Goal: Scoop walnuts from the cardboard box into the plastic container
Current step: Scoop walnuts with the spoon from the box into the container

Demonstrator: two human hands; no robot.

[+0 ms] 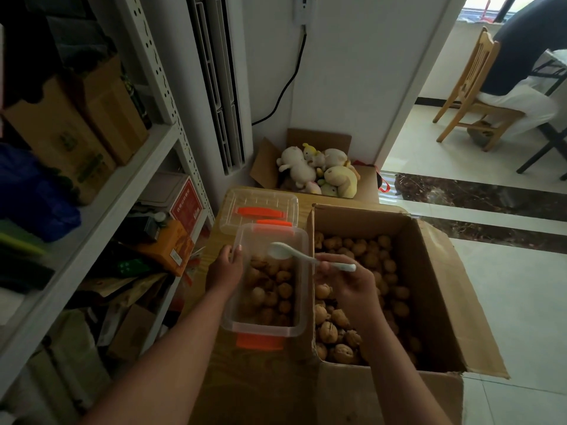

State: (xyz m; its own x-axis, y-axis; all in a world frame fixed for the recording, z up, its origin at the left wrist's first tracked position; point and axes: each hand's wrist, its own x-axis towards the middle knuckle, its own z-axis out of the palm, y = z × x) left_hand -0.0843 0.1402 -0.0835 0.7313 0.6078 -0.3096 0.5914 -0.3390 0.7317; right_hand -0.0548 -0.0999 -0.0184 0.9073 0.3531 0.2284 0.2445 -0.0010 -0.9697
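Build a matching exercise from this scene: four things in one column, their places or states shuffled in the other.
Things
1. white ceramic spoon
2. clear plastic container with orange latches
3. brown cardboard box
4. clear plastic lid with orange handle

Places or states
A. lies behind the container
B. open, holds many walnuts
C. left hand holds its rim
D. right hand holds it above the container

Pairs: 1-D, 2-C, 3-B, 4-A

Brown walnuts (337, 317) fill a tan cardboard box (435, 302) beside a clear plastic container (302, 271) with orange latches (260, 342) — the spoon (294, 254) white, the counter (221, 228) wood-grained yellow.
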